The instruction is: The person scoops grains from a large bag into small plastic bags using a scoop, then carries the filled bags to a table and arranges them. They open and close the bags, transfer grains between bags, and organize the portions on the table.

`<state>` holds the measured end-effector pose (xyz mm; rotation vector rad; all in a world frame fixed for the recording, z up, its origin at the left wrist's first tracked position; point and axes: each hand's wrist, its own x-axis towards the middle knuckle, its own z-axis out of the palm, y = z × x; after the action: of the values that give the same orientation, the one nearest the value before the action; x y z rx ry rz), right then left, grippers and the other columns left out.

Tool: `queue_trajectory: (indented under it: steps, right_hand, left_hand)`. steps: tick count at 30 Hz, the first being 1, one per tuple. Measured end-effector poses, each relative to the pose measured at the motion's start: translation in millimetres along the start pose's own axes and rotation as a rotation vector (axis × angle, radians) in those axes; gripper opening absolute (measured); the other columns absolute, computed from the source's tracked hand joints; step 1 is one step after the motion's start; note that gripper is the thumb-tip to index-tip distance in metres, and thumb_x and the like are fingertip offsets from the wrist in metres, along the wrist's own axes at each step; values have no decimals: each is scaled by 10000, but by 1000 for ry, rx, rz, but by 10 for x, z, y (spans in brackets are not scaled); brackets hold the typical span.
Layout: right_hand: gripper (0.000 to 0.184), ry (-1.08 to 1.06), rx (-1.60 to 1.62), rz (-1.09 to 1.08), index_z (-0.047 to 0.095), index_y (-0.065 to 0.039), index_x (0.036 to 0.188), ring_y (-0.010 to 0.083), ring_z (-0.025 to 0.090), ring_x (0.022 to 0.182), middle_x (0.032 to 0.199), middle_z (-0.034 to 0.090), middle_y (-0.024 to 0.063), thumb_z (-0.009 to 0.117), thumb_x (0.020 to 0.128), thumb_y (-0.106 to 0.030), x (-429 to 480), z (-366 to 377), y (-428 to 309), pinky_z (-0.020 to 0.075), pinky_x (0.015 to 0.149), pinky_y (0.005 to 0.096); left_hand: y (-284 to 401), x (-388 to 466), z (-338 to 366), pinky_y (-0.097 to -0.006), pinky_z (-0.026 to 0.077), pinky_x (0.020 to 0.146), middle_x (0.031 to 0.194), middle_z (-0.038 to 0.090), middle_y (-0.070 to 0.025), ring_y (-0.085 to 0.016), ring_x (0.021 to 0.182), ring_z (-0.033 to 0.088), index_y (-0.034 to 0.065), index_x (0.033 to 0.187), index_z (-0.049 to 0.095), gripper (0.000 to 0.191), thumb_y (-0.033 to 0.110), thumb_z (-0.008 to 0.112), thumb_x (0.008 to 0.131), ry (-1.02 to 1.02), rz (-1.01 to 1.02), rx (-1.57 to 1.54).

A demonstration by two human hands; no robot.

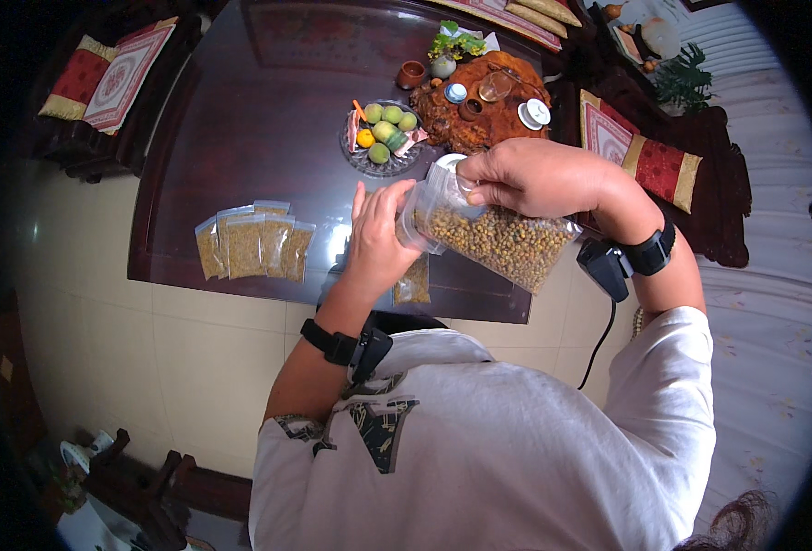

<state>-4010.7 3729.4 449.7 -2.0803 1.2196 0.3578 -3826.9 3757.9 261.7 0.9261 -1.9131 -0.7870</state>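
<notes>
A large clear plastic bag (502, 244) of dried yellow-brown buds or grains hangs tilted above the table's near edge. My right hand (536, 179) pinches its upper part from above. At the bag's left end, my left hand (382, 234) holds a clear plastic container or cup (413, 224), whose exact shape is hard to tell. Under the hands a small filled zip bag (413, 281) lies at the table edge, partly hidden. Several small filled zip bags (258, 241) overlap on the table to the left. A round white object (451, 162) shows behind the large bag.
On the dark wooden table (261, 151) stand a glass fruit plate (384, 165), a brown cup (411, 74), a small vase (442, 66) with leaves and a burl-wood tea tray (516, 69) with cups. Cushioned wooden chairs flank the table. A black cable (598, 344) hangs below my right wrist.
</notes>
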Motion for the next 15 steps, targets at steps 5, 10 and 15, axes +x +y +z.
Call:
queue_trajectory:
  steps: [5, 10, 15]
  right_hand:
    - [169, 4, 26, -12, 578, -56, 1007, 381, 598, 811, 818, 623, 180, 551, 904, -186, 6, -22, -34, 450, 702, 437]
    - [156, 11, 19, 6, 579, -58, 994, 372, 599, 798, 809, 619, 178, 546, 906, -181, 16, -35, -41, 445, 685, 432]
    - [150, -26, 23, 0, 580, -62, 988, 371, 596, 787, 799, 615, 176, 548, 904, -183, 39, -20, -18, 438, 668, 427]
  left_hand:
    - [-16, -11, -23, -558, 250, 1066, 970, 569, -74, -251, 920, 582, 81, 1209, 485, 663, 168, 803, 634, 11, 9, 2]
    - [-32, -14, -42, -560, 250, 1067, 974, 567, -76, -253, 918, 581, 82, 1205, 484, 671, 124, 800, 615, 0, 1, 5]
    - [-44, -12, -48, -563, 250, 1069, 981, 565, -77, -254, 928, 580, 83, 1205, 479, 681, 75, 789, 599, -9, -13, -8]
